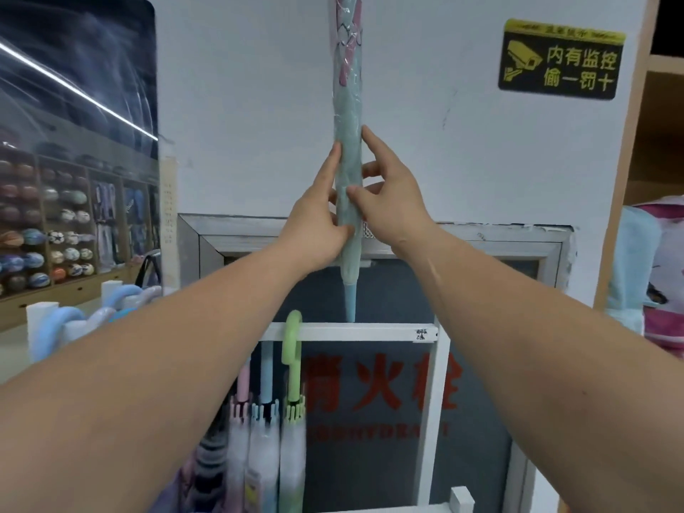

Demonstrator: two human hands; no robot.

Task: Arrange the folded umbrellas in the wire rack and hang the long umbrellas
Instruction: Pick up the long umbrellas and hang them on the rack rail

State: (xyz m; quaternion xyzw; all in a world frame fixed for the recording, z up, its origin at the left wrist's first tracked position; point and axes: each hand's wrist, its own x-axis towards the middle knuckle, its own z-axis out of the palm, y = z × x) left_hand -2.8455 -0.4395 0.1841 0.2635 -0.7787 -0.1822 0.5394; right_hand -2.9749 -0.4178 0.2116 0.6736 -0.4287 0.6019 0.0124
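Note:
A long pale-blue umbrella point(347, 116) in a clear wrapper stands upright in front of the white wall, its pointed blue tip down, touching the white rack bar point(355, 332). My left hand point(318, 220) grips its lower part from the left. On the right side my right hand point(388, 194) holds it too, fingers wrapped around the shaft. The umbrella's top runs out of view. Three long umbrellas hang from the bar at the left: a green-handled one point(292, 364), a blue one point(265, 383) and a pink one point(242, 386).
A white frame post point(433, 420) stands right of the hanging umbrellas, before a grey cabinet door with red characters. More curved blue umbrella handles point(55, 323) sit at the left. A yellow-and-black camera sign point(560, 59) is on the wall. Wooden shelving point(662, 105) stands at the right.

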